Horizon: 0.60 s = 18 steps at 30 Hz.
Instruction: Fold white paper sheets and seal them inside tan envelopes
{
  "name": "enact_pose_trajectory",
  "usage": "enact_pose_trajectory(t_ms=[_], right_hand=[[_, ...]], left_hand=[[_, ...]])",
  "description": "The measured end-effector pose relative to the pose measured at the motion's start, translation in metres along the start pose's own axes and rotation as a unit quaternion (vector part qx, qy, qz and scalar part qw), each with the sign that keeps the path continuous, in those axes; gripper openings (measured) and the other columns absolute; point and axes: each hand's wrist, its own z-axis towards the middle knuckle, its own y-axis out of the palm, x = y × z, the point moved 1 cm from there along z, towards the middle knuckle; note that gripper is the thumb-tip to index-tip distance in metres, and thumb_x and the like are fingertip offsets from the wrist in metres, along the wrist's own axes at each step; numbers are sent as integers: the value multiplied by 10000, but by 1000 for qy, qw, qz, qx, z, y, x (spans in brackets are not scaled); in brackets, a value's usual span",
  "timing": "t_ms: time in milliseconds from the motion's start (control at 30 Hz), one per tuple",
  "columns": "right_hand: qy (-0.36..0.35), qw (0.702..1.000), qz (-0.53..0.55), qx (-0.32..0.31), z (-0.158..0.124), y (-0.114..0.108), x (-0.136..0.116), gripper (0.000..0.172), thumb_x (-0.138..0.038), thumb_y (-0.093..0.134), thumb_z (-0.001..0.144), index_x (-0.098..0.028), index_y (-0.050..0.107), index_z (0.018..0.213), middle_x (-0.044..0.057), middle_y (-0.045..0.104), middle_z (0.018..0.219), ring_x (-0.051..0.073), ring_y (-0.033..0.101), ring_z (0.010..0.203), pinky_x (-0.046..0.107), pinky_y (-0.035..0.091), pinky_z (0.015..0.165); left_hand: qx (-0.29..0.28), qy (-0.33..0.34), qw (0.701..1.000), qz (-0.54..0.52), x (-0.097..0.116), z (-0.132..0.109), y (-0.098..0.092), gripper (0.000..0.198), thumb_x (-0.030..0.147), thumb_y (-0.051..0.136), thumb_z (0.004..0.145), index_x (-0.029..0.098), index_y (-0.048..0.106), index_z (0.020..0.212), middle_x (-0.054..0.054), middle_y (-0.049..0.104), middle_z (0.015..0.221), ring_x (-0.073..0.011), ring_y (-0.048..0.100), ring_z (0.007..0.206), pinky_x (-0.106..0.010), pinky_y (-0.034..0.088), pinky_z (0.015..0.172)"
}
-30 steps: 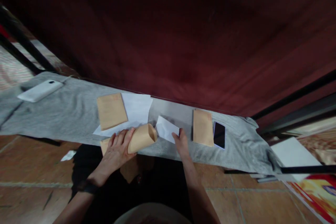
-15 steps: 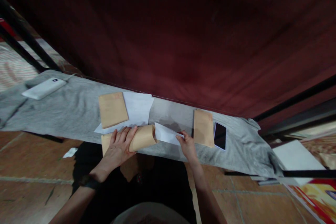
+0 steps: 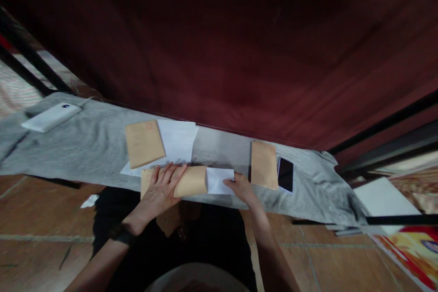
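Observation:
A brown paper envelope [image 3: 193, 181] lies lengthwise at the near edge of the cloth-covered surface, its mouth facing right. My left hand [image 3: 164, 189] rests across its left part, fingers over the top side and thumb toward the lower edge, holding it. My right hand [image 3: 240, 187] pinches the right end of a folded white sheet of paper [image 3: 218, 180], thumb on top. The sheet's left end meets the envelope's mouth; how far it reaches inside is hidden. Behind my left hand, another brown envelope [image 3: 145, 143] lies on loose white sheets [image 3: 178, 139].
Right of my right hand lie brown envelopes [image 3: 264, 164] and a dark-screened phone [image 3: 285, 174]. A white device with a cable [image 3: 51, 117] sits far left on the grey cloth [image 3: 92, 137]. A dark red curtain [image 3: 226, 77] hangs behind; black bars [image 3: 393, 123] flank the sides.
My right hand has moved slightly left and down, bringing the folded sheet level with the envelope and up against its mouth. The envelope has shifted a little right and looks flatter.

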Motion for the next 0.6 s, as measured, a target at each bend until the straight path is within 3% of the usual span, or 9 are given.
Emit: enact_pose_trajectory(t_ms=[233,500,600], right_hand=[[43,988,89,116,-10,46,0,327,-388,453,964,-244,652,1180,72,709,1153,221,654,1098,324,511,943],[37,980,138,135,-8,59,2,367,-464,457,944,-204,688,1060,88,743,1019,237,682,986,329,514,889],[63,981,144,112,-5,61,6,382,-470,434,945,-201,705,953,82,747,956,233,686,966,332,513,889]], left_hand=[[-11,31,999,-16,22,21,1,1050,254,711,721,205,146,1605,-193,465,1484,-393,352,1446,-609,189,1203],[-16,54,998,-17,36,34,3,1016,184,657,727,197,144,1604,-198,454,1479,-382,348,1444,-602,184,1206],[-20,62,998,-22,36,37,5,1011,163,649,720,214,160,1603,-191,456,1470,-369,349,1444,-594,188,1208]])
